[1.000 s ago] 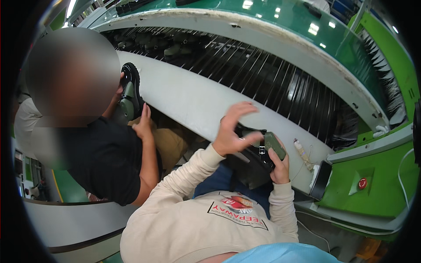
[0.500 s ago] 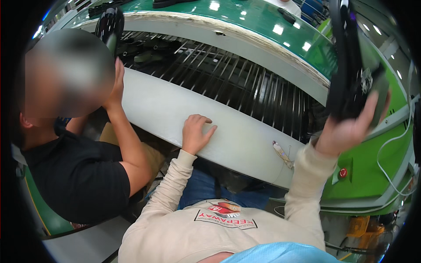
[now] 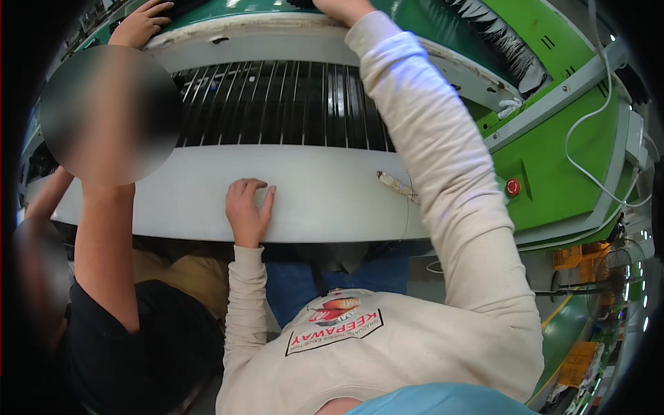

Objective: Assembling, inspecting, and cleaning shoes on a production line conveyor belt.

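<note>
My left hand rests on the white work ledge with nothing in it, fingers loosely bent and thumb apart. My right arm stretches far forward across the ledge and the rod rack. At the top edge of the picture my right hand is over the green belt, its fingers cut off from view. Right beside it shows the edge of a black thing with a ridged rim, apparently a shoe; whether I grip it is hidden. A wrapped tool with a loose thread lies on the ledge by my right sleeve.
Metal rods span the dark gap behind the ledge. On the left a co-worker's hand reaches to the belt. The green machine on the right carries a red button, dark strip curtain and white cable.
My right hand, raised at the right with a black shoe, has swung forward and left to the belt. The view has turned. The co-worker's arm now reaches forward. My left hand stays on the ledge.
</note>
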Available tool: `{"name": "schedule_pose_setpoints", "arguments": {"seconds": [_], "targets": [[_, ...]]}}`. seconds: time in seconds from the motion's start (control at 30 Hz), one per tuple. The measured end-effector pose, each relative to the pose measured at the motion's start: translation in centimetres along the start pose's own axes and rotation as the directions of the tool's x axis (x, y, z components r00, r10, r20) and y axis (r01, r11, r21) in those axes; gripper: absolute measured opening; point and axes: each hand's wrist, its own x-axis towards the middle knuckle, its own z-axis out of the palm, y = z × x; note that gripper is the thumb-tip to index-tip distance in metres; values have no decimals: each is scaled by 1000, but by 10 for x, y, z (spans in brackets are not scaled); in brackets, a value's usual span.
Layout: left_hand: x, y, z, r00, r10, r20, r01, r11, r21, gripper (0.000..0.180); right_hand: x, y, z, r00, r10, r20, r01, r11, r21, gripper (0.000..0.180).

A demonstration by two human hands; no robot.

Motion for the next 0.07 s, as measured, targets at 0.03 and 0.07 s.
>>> {"name": "schedule_pose_setpoints", "arguments": {"seconds": [0.03, 0.07], "targets": [[-1, 1, -7, 1000, 9, -7, -9, 1000, 11, 19, -3, -4, -12, 991, -5, 136, -1, 999, 46, 100], [7, 2, 4, 999, 41, 20, -41, 999, 0, 19, -7, 6, -38, 967, 7, 255, -21, 998, 52, 101]]}}
